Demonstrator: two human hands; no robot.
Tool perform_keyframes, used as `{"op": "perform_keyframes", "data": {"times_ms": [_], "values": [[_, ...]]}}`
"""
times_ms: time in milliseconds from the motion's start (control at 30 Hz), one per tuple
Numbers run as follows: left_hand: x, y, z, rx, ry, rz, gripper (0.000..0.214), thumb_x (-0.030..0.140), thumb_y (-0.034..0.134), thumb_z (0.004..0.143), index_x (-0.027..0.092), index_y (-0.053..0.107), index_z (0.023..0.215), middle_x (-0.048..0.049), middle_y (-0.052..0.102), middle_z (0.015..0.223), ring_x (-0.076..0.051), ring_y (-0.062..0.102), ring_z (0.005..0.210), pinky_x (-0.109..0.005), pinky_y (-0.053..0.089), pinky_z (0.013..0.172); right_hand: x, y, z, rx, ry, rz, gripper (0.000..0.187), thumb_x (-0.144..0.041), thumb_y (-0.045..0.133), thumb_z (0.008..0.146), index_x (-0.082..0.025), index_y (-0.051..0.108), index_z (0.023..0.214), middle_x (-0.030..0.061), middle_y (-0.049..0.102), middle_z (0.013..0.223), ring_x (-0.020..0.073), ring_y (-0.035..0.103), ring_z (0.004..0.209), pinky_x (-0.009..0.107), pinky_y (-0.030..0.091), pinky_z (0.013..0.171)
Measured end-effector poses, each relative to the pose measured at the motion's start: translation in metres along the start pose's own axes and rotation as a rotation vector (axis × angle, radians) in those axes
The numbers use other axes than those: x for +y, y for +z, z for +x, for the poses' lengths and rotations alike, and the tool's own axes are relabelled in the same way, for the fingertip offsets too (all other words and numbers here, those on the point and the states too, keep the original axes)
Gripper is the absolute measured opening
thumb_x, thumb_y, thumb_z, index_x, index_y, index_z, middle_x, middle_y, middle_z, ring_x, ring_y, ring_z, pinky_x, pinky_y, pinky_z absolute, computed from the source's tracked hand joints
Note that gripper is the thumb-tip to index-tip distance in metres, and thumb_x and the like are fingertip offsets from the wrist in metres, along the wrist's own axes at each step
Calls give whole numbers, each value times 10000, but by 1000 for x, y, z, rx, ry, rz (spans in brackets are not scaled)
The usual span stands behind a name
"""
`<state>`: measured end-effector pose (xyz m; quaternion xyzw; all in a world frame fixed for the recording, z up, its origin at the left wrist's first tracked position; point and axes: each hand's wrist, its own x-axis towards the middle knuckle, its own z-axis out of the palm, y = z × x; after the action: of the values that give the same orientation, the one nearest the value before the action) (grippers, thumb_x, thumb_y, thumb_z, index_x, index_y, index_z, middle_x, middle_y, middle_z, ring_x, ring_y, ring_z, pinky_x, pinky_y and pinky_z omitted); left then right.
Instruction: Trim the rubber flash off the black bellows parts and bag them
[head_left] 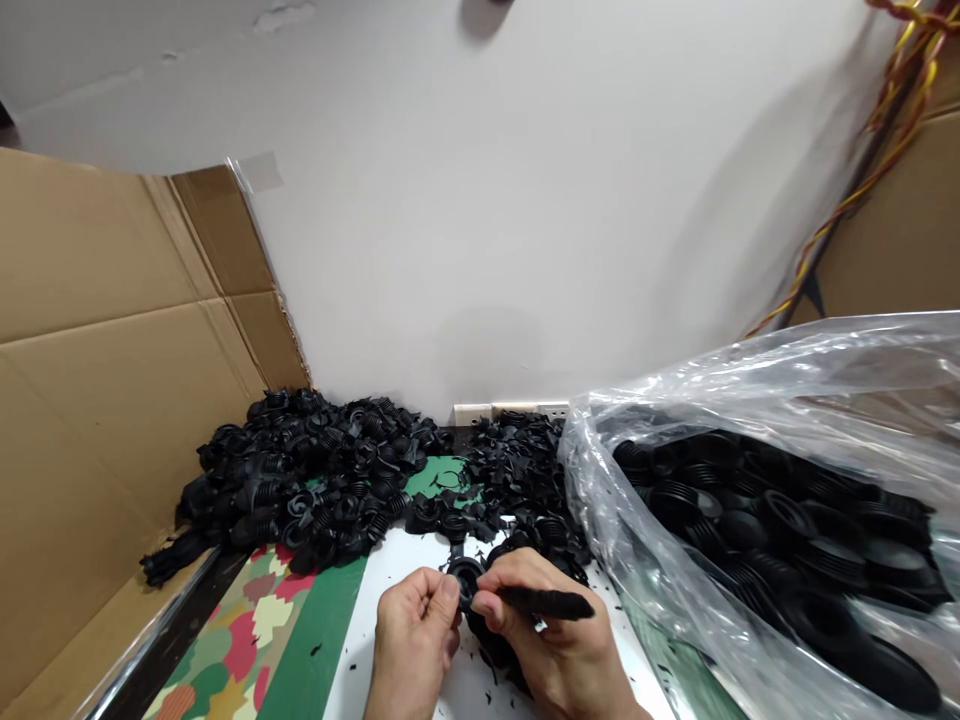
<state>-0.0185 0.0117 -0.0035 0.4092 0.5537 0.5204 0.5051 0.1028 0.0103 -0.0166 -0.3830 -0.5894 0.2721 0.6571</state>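
My left hand (416,630) pinches the edge of a ribbed black rubber boot (466,572) between thumb and fingers, above the white work surface. Close against it, my right hand (559,650) is closed around a black-handled tool (559,604) gripped like a pen. The tool's working end is hidden at the rubber boot, so its kind cannot be made out. Beneath the right hand lie more dark rubber bits, partly covered by the fingers.
A heap of black rubber boots (322,470) lies at back left, beside a cardboard sheet (112,350). Black scraps (517,460) pile near a power strip (510,410) by the wall. On the right, a clear plastic bag (622,540) holds several ribbed black parts (787,520).
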Motion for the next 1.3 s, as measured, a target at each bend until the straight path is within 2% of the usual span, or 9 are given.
{"op": "perform_keyframes", "data": {"times_ms": [133,267,333,467,633,800,933,1133,1300], "values": [[-1,1,0,-25,8,7,469,585,700,589,152,530,526,84,346,382,-45,226,372,-191,123,395,-3,-2,3,28,58,45,150,-307,620,791,-209,659,684,16,584,607,149,540,513,261,426,485],[-3,0,0,-26,-6,-5,462,576,705,589,154,526,531,86,354,395,-35,204,364,-187,110,395,-12,-10,11,43,317,165,181,-359,666,747,-192,651,679,4,603,532,160,571,471,270,460,479],[-3,-1,0,-21,-16,-12,462,573,710,584,155,520,530,86,352,406,-31,204,364,-184,113,396,-14,-15,15,97,408,210,202,-377,681,727,-181,651,691,-2,605,486,174,583,480,288,474,506],[-2,-1,0,-18,-31,-28,465,562,719,579,156,500,522,86,338,435,-25,216,368,-178,117,397,-11,-23,21,170,455,202,257,-421,697,695,-168,648,704,1,610,472,178,567,492,308,457,531],[0,-1,0,-8,-19,-13,444,537,718,598,162,491,527,97,324,412,-25,220,357,-176,124,397,-6,-25,24,179,478,240,356,-517,674,691,-169,606,657,-12,554,464,157,518,495,288,410,527],[-3,-2,2,29,31,32,412,510,712,615,170,500,519,97,332,367,-46,250,355,-183,180,398,-9,-23,24,81,565,423,387,-535,625,732,-162,563,649,-34,506,520,71,374,370,213,233,388],[-3,-3,3,34,31,35,407,506,707,618,168,505,517,97,335,385,-46,256,359,-182,182,401,-14,-20,25,42,612,457,392,-511,645,718,-166,512,588,-35,511,557,37,299,347,199,169,366],[-2,-3,2,25,23,11,418,518,710,615,159,517,524,90,356,401,-40,254,363,-181,163,403,-15,-17,24,-21,667,369,402,-529,647,701,-186,467,591,-83,394,469,48,271,364,183,178,354],[-2,-4,1,-24,33,20,441,550,677,649,153,524,534,85,366,392,-43,269,379,-177,187,411,-16,-13,20,-230,651,135,277,-433,631,726,-167,590,662,-60,444,417,96,367,394,206,245,366]]}}
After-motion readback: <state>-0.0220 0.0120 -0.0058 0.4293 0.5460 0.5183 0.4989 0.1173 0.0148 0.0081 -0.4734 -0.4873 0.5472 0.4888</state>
